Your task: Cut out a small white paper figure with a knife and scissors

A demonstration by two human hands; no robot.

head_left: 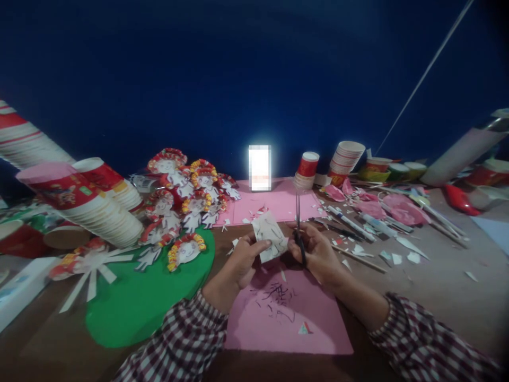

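Note:
My left hand [244, 260] pinches a small piece of white paper [269, 233] with dark drawn lines, its thumb lying across the front. Close by on the right, my right hand [316, 252] is closed around a pair of scissors [299, 233], blades pointing up and away from me. The blades stand just right of the paper; whether they touch it I cannot tell. Below both hands lies a pink sheet [254, 329] with dark pen marks and a small red-and-green scrap [305, 328] on it.
Several paper figures with red and yellow curly hair [194, 204] stand behind a green sheet [159, 307] at left. Stacked paper cups [99, 212] lean further left. A bright, blurred-out screen [260, 167] stands at the back. Pens [358, 225], pink scraps [405, 208] and paper cuttings lie to the right.

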